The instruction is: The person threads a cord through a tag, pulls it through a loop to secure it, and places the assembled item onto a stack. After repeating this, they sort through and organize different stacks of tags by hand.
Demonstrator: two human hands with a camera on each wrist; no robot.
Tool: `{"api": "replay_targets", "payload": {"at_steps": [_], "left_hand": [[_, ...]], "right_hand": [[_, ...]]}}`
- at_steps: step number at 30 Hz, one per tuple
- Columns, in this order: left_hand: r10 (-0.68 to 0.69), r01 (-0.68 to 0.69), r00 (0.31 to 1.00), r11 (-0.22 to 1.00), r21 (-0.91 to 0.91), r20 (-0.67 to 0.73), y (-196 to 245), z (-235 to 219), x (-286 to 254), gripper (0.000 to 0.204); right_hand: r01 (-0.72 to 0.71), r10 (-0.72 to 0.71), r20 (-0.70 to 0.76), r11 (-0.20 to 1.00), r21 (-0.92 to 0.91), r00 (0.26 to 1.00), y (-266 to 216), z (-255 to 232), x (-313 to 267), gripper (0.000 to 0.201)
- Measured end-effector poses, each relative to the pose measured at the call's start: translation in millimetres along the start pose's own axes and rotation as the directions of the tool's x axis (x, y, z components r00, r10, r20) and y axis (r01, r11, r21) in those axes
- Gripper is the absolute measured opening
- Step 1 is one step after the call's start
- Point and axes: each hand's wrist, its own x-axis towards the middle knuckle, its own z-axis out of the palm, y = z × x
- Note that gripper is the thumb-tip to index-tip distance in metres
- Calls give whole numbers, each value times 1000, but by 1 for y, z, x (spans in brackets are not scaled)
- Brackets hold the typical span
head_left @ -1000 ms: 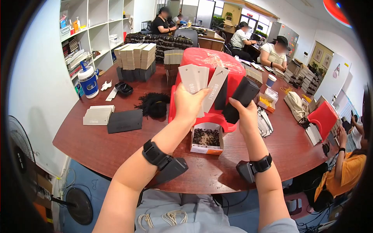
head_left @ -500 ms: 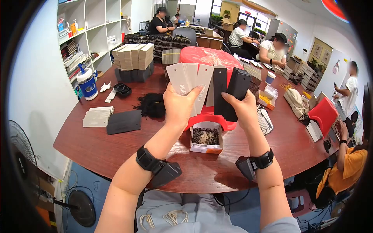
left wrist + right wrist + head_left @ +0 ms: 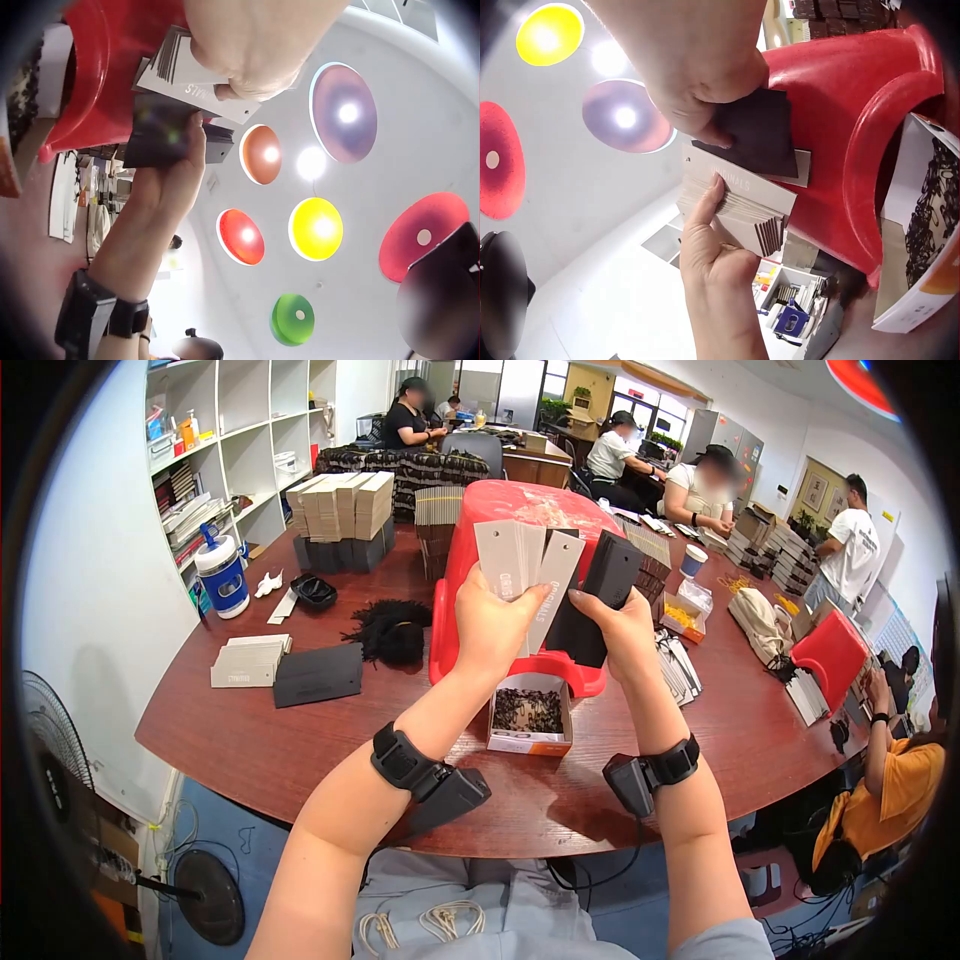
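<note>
My left hand (image 3: 490, 625) grips a fanned bundle of light grey hang tags (image 3: 508, 555), with its thumb across the front. White lettering and a punched hole show on the tags. Close on the right, my right hand (image 3: 628, 638) holds a stack of black hang tags (image 3: 610, 568), its thumb pressing the front face. One light tag (image 3: 742, 180) leans toward the black stack, and its edge overlaps the black tags in the right wrist view. Both hands are raised in front of a red plastic stool (image 3: 535, 500).
Below the hands stands a small box (image 3: 520, 744) of black fasteners. On the left lie light tags (image 3: 245, 663), black tags (image 3: 318, 675) and a bundle of black cords (image 3: 385, 632). A blue-and-white jug (image 3: 221, 575) stands further left. White tags (image 3: 680, 668) lie at right.
The left hand has moved right, and its fanned light tags now tilt over toward the black stack. The right hand has stayed nearly in place. A person in the right background has turned away.
</note>
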Motion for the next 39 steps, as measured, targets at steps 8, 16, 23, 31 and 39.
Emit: {"api": "replay_targets", "payload": {"at_steps": [8,16,23,31,39], "left_hand": [[-231,229,973,970,-85,-24,5,-14,1,28],[-210,211,977,977,-22,37,18,-30,-7,29],[-96,93,995,993,77,31,33,-24,-9,27],[-36,33,999,994,108,20,34,-12,-8,24],[-7,-2,998,991,134,64,4,0,5,25]], "right_hand": [[22,-24,-161,1000,-11,987,2,-20,-9,18],[42,-43,0,966,-255,999,-24,-11,-21,24],[17,-6,64,983,-181,998,-16,1,-6,22],[10,0,67,988,-152,998,-8,-2,3,21],[-18,24,62,995,-95,998,-3,-1,9,22]]}}
